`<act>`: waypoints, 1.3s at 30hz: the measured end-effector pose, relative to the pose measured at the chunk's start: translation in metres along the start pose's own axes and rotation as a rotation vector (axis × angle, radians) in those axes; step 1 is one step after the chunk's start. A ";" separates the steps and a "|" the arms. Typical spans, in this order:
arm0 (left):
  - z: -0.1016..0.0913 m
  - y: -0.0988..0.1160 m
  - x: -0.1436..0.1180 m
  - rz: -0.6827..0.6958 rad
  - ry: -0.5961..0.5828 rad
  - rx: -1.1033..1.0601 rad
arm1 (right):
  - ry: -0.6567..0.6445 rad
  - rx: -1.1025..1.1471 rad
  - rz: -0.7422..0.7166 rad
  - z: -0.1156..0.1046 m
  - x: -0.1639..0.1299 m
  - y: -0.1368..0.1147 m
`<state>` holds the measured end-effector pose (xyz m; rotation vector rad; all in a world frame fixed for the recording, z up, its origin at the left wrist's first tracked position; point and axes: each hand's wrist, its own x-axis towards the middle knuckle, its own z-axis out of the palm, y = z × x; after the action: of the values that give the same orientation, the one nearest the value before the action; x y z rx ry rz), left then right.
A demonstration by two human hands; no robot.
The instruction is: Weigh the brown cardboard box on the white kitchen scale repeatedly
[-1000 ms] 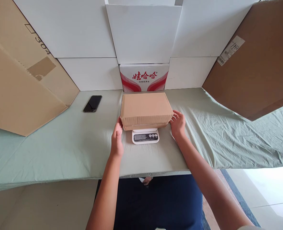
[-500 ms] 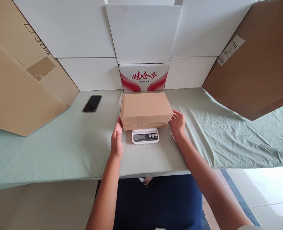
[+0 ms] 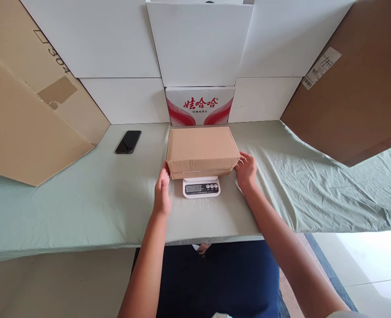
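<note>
A brown cardboard box [image 3: 202,145] sits over a white digital kitchen scale [image 3: 201,193], hiding most of its weighing plate. The scale's display and buttons show in front of the box; the reading is too faint to make out. My left hand [image 3: 162,191] is against the box's left side, thumb towards me and fingers partly hidden behind the edge. On the other side, my right hand [image 3: 246,170] holds the lower right corner with bent fingers. Whether the box's full weight rests on the scale I cannot tell.
A black phone [image 3: 128,141] lies on the green cloth [image 3: 82,198] to the left. Behind stand white boxes [image 3: 200,44] and a red-and-white printed carton [image 3: 200,106]. Large brown cardboard pieces flank the table at left [image 3: 26,115] and right [image 3: 354,88].
Both hands keep their places at the sides of the box, which stays over the scale. Only a slight shift of the camera view shows.
</note>
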<state>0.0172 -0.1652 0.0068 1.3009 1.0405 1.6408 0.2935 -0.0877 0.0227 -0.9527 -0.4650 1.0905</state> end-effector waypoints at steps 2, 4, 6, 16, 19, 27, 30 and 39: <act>0.000 0.001 0.000 -0.006 0.000 -0.001 | 0.001 -0.002 0.006 0.000 0.000 0.000; 0.001 0.001 0.000 -0.013 0.003 -0.001 | 0.000 -0.003 0.009 0.000 0.001 0.000; 0.001 0.001 0.000 -0.015 0.006 -0.003 | -0.004 -0.004 0.005 0.000 0.001 0.000; 0.000 -0.002 0.001 0.006 -0.001 0.002 | 0.004 -0.016 0.000 0.001 0.000 -0.001; 0.000 -0.001 0.001 -0.009 0.003 0.005 | -0.015 -0.045 -0.026 -0.001 0.002 0.002; 0.001 0.000 -0.003 -0.002 0.005 0.005 | -0.186 -0.261 -0.314 0.000 -0.042 0.004; 0.004 0.001 -0.004 0.001 -0.018 0.020 | -0.275 -0.260 -0.301 0.009 -0.066 0.004; 0.013 0.023 0.074 0.036 -0.026 -0.045 | -0.301 -0.309 -0.434 0.057 -0.019 -0.012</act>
<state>0.0156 -0.1032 0.0548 1.3145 0.9640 1.6604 0.2503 -0.0827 0.0651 -0.8991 -1.0606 0.7759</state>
